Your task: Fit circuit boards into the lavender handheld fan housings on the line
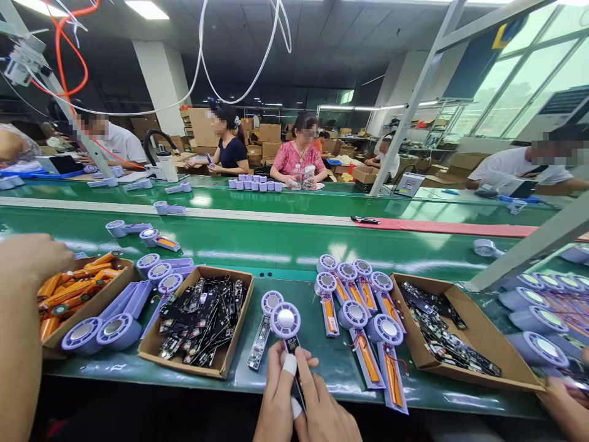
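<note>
A purple handheld fan housing (pixel 285 320) with a round ribbed head is between my hands at the bench's front edge. Its handle points towards me, with a black circuit board (pixel 291 345) lying along it. My left hand (pixel 275 393), white tape on its fingers, grips the handle from the left. From the other side, my right hand (pixel 324 402) presses its fingers on the board and handle. Just left lies another fan housing (pixel 272 301) with a board along its handle. To the right are several fan housings (pixel 354 314) with orange batteries in their handles.
Cardboard trays of circuit boards stand left (pixel 251 288) and right (pixel 488 368). A co-worker's arm (pixel 21 319) reaches over a box of orange batteries (pixel 76 291); another person's hand (pixel 564 399) is at right. Beyond runs a green conveyor belt (pixel 257 240). A metal post (pixel 529 255) slants up at right.
</note>
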A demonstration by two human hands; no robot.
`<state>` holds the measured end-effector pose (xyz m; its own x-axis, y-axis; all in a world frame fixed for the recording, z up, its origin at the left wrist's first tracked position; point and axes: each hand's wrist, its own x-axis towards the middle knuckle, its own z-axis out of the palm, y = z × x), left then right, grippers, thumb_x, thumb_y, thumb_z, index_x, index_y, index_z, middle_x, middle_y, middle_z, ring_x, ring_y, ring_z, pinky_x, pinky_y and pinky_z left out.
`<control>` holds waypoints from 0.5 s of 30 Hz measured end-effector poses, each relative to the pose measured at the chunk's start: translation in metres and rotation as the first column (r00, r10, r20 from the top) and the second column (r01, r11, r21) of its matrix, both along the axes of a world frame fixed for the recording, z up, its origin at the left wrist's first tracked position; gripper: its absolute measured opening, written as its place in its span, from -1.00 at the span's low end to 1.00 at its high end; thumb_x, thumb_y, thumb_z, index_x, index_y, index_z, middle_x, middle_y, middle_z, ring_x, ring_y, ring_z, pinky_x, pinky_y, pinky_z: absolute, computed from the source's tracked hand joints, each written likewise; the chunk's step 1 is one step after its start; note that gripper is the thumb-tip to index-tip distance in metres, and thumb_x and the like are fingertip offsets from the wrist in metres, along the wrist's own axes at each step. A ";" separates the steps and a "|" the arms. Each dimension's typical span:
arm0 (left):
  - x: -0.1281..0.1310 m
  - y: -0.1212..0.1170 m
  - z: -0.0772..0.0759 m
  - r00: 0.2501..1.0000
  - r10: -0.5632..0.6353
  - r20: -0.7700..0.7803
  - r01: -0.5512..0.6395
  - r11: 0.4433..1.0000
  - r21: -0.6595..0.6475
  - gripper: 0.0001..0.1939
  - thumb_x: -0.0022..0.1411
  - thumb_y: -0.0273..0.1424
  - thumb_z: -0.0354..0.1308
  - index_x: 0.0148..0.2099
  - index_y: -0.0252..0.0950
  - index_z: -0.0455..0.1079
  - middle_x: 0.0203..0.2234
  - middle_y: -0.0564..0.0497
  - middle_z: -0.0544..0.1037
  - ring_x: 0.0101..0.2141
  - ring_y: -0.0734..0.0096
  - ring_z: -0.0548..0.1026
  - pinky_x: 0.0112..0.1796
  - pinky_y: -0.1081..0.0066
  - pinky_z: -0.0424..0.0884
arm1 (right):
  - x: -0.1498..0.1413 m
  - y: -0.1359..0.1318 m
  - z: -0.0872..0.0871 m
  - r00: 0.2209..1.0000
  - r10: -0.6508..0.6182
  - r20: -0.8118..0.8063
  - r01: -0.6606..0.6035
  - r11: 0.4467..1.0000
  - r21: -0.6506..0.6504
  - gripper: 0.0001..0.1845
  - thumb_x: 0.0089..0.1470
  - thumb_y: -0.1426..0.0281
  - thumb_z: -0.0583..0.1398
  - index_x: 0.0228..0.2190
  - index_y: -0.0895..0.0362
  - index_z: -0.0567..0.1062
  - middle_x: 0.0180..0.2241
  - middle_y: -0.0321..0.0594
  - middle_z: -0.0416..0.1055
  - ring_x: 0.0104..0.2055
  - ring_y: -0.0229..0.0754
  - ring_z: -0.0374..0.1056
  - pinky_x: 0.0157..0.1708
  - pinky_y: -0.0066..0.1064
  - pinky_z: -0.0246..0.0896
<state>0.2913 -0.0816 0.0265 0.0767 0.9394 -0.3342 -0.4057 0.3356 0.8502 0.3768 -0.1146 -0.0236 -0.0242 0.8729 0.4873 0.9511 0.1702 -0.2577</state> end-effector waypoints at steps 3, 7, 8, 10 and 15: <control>0.002 0.001 0.007 0.994 -0.062 -0.087 0.064 0.998 0.013 -0.51 0.24 -0.06 0.08 0.12 -0.21 0.23 -0.05 -0.13 0.56 0.07 0.11 0.45 0.06 0.19 0.31 | 0.005 0.003 -0.009 0.997 0.001 -0.077 0.000 1.000 0.023 -0.29 0.23 0.46 -0.11 0.35 0.10 -0.21 0.01 0.00 0.46 -0.24 0.00 0.55 -0.50 -0.33 0.50; -0.012 0.006 0.016 0.846 -0.049 -0.531 0.182 0.963 0.201 -0.61 0.33 -0.17 -0.06 0.10 -0.19 0.35 -0.01 -0.14 0.55 0.05 0.10 0.46 0.05 0.11 0.34 | 0.027 0.012 -0.008 0.990 0.038 -0.134 -0.038 0.999 -0.002 -0.37 0.31 0.36 -0.14 0.35 0.12 -0.16 0.07 0.03 0.41 -0.13 0.02 0.52 -0.33 -0.25 0.52; -0.019 0.009 0.015 0.767 0.031 -0.641 0.205 0.935 0.290 -0.63 0.34 -0.22 -0.09 0.08 -0.20 0.37 -0.02 -0.15 0.56 0.02 0.11 0.48 0.02 0.11 0.37 | 0.033 0.017 -0.005 0.990 0.043 -0.132 -0.041 0.999 0.018 -0.38 0.33 0.34 -0.15 0.35 0.13 -0.15 0.07 0.02 0.41 -0.10 0.01 0.50 -0.29 -0.25 0.52; -0.033 0.015 0.005 0.563 0.266 -0.783 0.252 0.846 0.469 -0.63 0.34 -0.31 -0.11 0.08 -0.25 0.38 0.00 -0.19 0.54 0.02 0.09 0.49 0.00 0.09 0.41 | 0.042 0.027 0.001 0.994 0.053 -0.098 -0.046 0.997 0.069 -0.38 0.33 0.33 -0.15 0.35 0.14 -0.17 0.08 0.02 0.40 -0.04 -0.01 0.47 -0.23 -0.25 0.51; -0.060 0.027 -0.044 0.078 0.560 -0.825 0.429 0.728 0.534 -0.51 0.27 -0.56 -0.17 0.21 -0.36 0.27 0.05 -0.28 0.49 0.02 0.03 0.50 -0.05 0.02 0.48 | 0.038 0.053 -0.003 0.998 0.045 0.034 -0.048 0.995 0.090 -0.30 0.25 0.51 -0.13 0.35 0.14 -0.25 0.08 0.00 0.40 0.03 -0.03 0.43 -0.10 -0.22 0.45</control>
<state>0.2311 -0.0545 -0.0176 0.1086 0.8592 0.5000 0.8776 -0.3192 0.3578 0.4146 -0.0618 -0.0263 -0.0804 0.8227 0.5628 0.9490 0.2358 -0.2091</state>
